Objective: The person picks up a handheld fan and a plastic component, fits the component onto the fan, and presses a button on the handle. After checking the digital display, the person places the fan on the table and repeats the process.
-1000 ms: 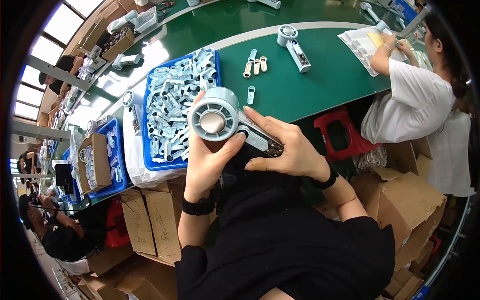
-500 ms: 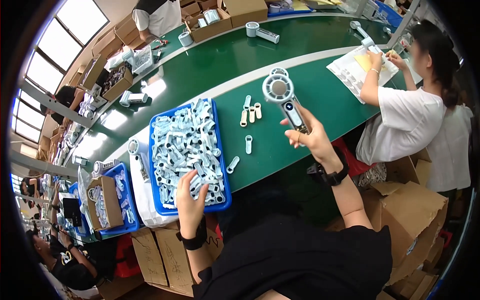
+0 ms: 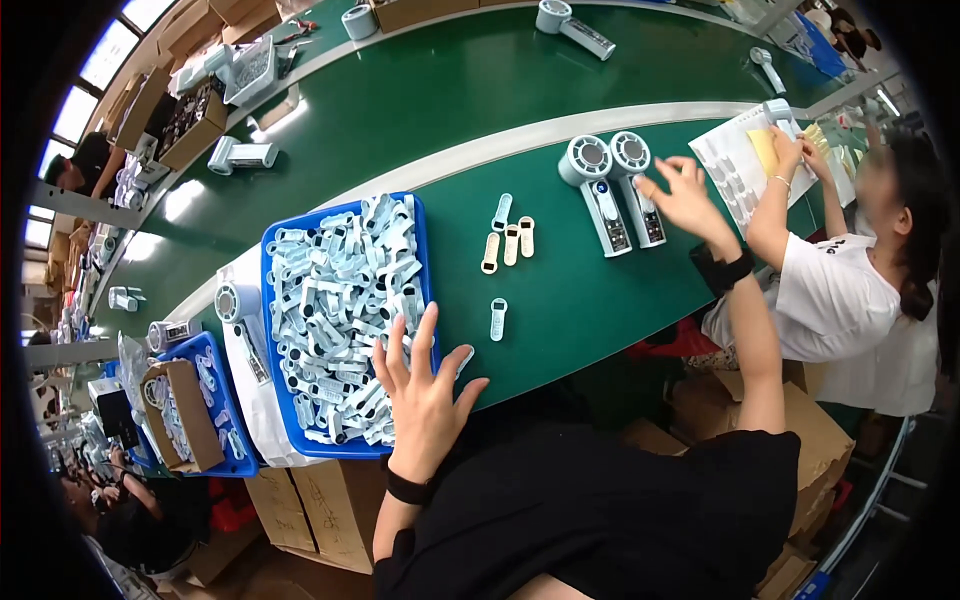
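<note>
Two pale blue handheld fans lie side by side on the green table, their handles showing bare inner parts. My right hand (image 3: 688, 200) is open, fingers spread, just beside the right-hand fan (image 3: 640, 190); the left-hand fan (image 3: 600, 200) lies against it. My left hand (image 3: 424, 405), open as well, hovers at the near right corner of a blue tray (image 3: 428, 240) heaped with light blue plastic covers (image 3: 345, 310). One loose cover (image 3: 463, 360) shows by its fingers. Between tray and fans lie a single cover (image 3: 498, 320) and a small group of blue and cream covers (image 3: 511, 244).
A green conveyor (image 3: 450, 75) carrying several fans curves past beyond the white rail. To the right a co-worker (image 3: 820, 290) handles something over a white sheet (image 3: 728, 180). A fan (image 3: 240, 315) on white wrapping and a second blue tray (image 3: 232, 420) are left; cardboard boxes (image 3: 320, 510) stand below.
My right hand has set its fan down beside the other and opened. My left hand remains open, now with its fingers spread wider. The view has shifted.
</note>
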A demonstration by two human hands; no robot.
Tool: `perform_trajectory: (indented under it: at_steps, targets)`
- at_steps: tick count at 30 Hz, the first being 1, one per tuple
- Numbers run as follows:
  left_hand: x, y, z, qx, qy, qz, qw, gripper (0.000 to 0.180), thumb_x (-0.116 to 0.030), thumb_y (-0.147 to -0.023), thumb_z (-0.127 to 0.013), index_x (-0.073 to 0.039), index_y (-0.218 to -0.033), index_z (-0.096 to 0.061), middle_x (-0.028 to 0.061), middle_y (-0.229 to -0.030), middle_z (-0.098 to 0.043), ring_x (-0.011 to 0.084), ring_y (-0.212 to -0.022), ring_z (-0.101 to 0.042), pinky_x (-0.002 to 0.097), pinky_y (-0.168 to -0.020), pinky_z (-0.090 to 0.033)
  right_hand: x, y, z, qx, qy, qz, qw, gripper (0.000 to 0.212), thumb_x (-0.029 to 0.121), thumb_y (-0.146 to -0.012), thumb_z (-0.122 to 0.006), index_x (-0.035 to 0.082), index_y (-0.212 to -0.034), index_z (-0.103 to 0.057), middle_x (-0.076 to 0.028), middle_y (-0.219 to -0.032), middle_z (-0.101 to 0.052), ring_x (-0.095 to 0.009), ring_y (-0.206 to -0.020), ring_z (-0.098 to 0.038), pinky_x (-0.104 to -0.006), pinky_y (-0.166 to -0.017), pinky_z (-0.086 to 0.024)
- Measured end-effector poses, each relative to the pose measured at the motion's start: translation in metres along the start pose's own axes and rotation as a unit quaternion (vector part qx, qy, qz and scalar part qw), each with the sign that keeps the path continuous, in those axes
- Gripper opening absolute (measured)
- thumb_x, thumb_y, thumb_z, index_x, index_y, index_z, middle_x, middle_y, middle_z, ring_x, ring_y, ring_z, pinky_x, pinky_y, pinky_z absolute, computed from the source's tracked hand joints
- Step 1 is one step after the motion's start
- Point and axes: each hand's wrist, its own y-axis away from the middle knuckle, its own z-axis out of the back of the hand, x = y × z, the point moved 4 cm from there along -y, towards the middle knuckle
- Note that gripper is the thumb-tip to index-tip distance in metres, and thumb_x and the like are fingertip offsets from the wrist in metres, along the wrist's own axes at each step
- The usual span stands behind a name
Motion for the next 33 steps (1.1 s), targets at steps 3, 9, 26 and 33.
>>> perform_trajectory:
  at_steps: [3,9,26,33]
  targets:
    - [0.000,-0.014,-0.020,0.074,-0.068,-0.004,0.995,0.027,-0.018,-0.062,-0.076,-0.010,-0.083,-0.062,0.0071,-0.139,-0.031,0.0343,-0.131,-0.019,0.0530,-0.105,-0.012,0.003,-0.071,0.031,-0.047,0.011,0.067,0.997,0.067,0.047,-0.082,-0.057,0.001,-0.128,-0.042,-0.020,-0.121,-0.040,-0.033,-0.115,-0.036,-0.0375,-0.098,-0.031]
    - [0.008,-0.006,-0.027,0.096,-0.112,0.008,0.989,0.023,-0.015,-0.061,-0.074,-0.010,-0.080,-0.061,0.0065,-0.139,-0.031,0.0344,-0.132,-0.018,0.0529,-0.105,-0.011,0.015,-0.234,0.014,-0.061,0.039,0.036,0.997,0.078,0.042,-0.078,-0.061,0.006,-0.137,-0.025,-0.021,-0.131,-0.035,-0.036,-0.122,-0.034,-0.0441,-0.099,-0.032]
    - [0.038,-0.022,0.015,-0.078,0.299,0.075,0.948,0.028,0.009,-0.062,-0.066,-0.002,-0.087,-0.061,0.0115,-0.092,-0.059,0.0233,-0.087,-0.058,0.0296,-0.073,-0.046,-0.041,-0.295,-0.009,0.034,-0.360,-0.160,0.918,0.034,0.025,-0.081,-0.062,-0.003,-0.100,-0.058,-0.012,-0.087,-0.063,-0.020,-0.079,-0.063,-0.0283,-0.069,-0.049]
    - [0.036,-0.019,0.026,-0.147,0.286,0.037,0.946,0.047,0.011,-0.064,-0.063,0.000,-0.108,-0.050,0.0117,-0.090,-0.058,0.0222,-0.080,-0.060,0.0305,-0.075,-0.047,0.093,-0.111,0.047,0.144,-0.581,0.085,0.796,0.026,0.018,-0.085,-0.057,-0.004,-0.099,-0.053,-0.010,-0.092,-0.061,-0.015,-0.077,-0.060,-0.0265,-0.072,-0.049]
